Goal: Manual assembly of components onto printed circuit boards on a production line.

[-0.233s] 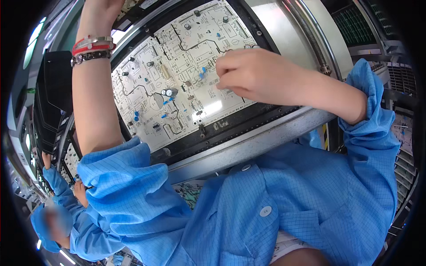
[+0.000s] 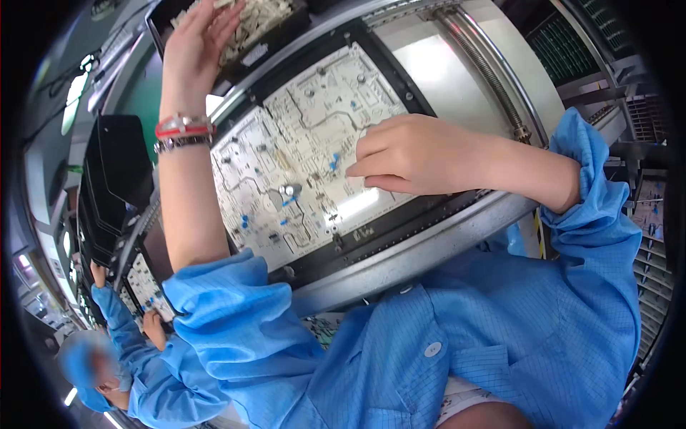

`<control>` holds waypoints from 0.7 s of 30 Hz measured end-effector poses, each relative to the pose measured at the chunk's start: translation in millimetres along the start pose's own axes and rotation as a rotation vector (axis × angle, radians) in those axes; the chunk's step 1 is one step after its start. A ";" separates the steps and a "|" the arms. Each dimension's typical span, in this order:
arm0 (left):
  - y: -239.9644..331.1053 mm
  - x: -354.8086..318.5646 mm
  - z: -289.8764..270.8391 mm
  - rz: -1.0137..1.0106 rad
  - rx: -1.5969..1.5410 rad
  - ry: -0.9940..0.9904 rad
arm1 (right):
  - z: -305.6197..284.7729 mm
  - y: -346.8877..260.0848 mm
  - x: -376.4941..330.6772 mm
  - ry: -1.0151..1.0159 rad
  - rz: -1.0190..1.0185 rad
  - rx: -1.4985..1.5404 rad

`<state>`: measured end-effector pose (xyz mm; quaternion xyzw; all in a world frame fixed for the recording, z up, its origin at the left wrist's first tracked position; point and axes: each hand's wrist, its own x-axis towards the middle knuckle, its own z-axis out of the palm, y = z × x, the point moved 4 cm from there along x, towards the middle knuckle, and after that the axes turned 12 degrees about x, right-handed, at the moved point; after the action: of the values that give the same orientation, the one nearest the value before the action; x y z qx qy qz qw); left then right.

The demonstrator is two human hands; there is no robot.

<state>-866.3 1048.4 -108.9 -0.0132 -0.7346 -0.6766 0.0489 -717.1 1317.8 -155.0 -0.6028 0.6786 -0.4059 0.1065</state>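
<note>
A white circuit board (image 2: 314,222) lies in a black frame (image 2: 421,100), populated with blue and dark components and a silver-topped capacitor (image 2: 289,190). Over its right half is my right hand (image 2: 411,156), fingers curled together close to the surface near some small blue parts (image 2: 334,161). Whatever those fingertips may hold is hidden. My left hand (image 2: 196,46) reaches beyond the far edge of the frame, at a black bin (image 2: 275,39) of pale beige parts (image 2: 261,18). Its fingers are stretched out and slightly apart, with nothing visible in them.
A metal rail (image 2: 414,247) runs along the near side of the frame. To the right are a coiled spring-like hose (image 2: 486,71) and a slotted rack (image 2: 647,286). On the left stand black bins (image 2: 118,179). A co-worker in blue (image 2: 153,382) works at another board (image 2: 146,286).
The view has shifted, bringing the bin of beige parts and my left hand's fingers into sight. My right hand remains over the same area of the board.
</note>
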 end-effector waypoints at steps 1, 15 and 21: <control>-1.7 -4.7 7.2 -0.019 -0.047 0.048 | -5.4 3.3 -0.8 0.100 -0.029 0.032; 6.5 2.6 32.2 -0.128 0.131 0.174 | -65.4 26.0 -9.5 0.226 0.072 0.145; 0.9 8.2 24.6 -0.178 0.231 0.135 | -73.2 32.5 -14.6 0.248 0.076 0.123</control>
<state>-875.7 1072.6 -109.2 0.1032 -0.8008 -0.5887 0.0394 -783.6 1360.1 -134.7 -0.5143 0.6828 -0.5137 0.0737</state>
